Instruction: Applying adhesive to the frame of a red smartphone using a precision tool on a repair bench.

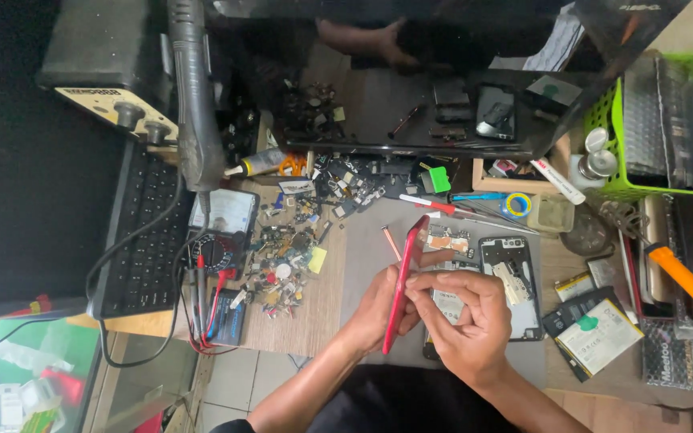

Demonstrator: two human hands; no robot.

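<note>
The red phone back cover stands on edge between our two hands, just above the grey work mat, its long axis running from lower left up to the upper right. Our left hand grips its lower half from behind; our right hand pinches its front edge with curled fingers. Just right of the cover lies one opened phone frame. Left of it, the mat shows bare room before one heap of small parts.

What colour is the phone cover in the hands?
Red phone cover, seen best in the head view.
</note>
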